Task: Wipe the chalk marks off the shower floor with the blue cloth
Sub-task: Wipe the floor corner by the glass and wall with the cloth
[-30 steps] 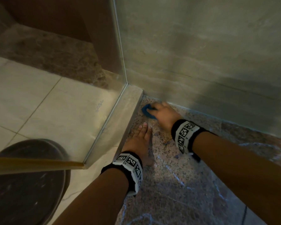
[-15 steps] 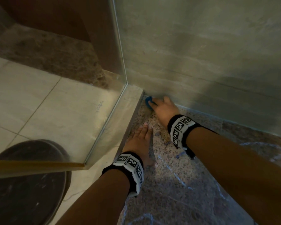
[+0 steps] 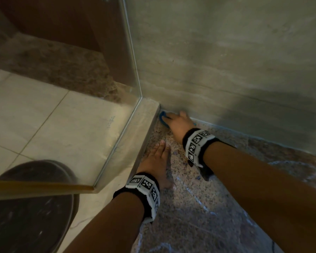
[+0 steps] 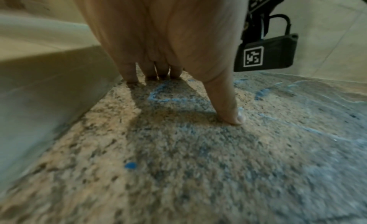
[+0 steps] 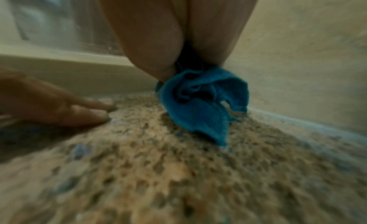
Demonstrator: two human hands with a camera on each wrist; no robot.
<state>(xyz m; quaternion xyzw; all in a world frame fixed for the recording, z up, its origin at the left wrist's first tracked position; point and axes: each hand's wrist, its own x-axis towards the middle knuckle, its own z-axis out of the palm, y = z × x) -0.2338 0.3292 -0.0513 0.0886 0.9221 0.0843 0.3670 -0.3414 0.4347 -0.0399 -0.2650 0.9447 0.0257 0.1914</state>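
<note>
My right hand (image 3: 179, 123) grips the bunched blue cloth (image 3: 162, 118) and presses it into the far corner of the speckled shower floor (image 3: 199, 207), where the curb meets the wall. In the right wrist view the blue cloth (image 5: 200, 105) hangs crumpled below my palm and touches the floor. My left hand (image 3: 157, 161) lies flat on the floor beside the curb, fingers straight. Its thumb (image 4: 228, 105) and fingertips (image 4: 131, 73) press on the stone. Pale blue chalk marks (image 3: 197, 199) run across the near floor, and chalk marks (image 4: 164, 95) show under my left palm.
A low stone curb (image 3: 140, 143) with a glass panel (image 3: 117, 110) borders the floor on the left. The grey tiled wall (image 3: 226, 70) closes the far side. Outside the glass lie pale tiles and a dark round object (image 3: 29, 207).
My right hand has slid the cloth away from me, deeper into the corner against the wall and curb. My left hand has stayed planted on the floor.
</note>
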